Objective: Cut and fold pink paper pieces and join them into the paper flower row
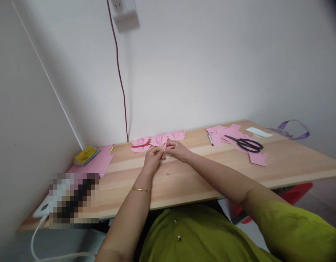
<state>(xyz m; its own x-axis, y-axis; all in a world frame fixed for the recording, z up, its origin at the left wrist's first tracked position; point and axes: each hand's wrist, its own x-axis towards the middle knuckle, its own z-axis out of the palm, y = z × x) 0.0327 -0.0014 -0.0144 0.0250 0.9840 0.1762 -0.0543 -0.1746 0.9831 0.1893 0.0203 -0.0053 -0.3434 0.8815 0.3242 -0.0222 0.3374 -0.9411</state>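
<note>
Both my hands meet over the middle of the wooden table (181, 182). Between my left hand (154, 159) and my right hand (179, 150) is a small piece of pink paper (164, 146), pinched by the fingers of each. Its exact shape is mostly hidden by my fingertips. Just beyond them, along the wall side, lie several creased pink paper pieces (158, 139) in a loose cluster. A red strip (142, 145) shows among the pieces at the left.
At the right are black-handled scissors (250, 145), pink paper scraps (235, 128), a pen (210, 138) and a white strip (258, 131). Larger pink sheets (104, 165) and a yellow packet (86, 155) lie left. A dark red cord (117, 62) hangs down the wall.
</note>
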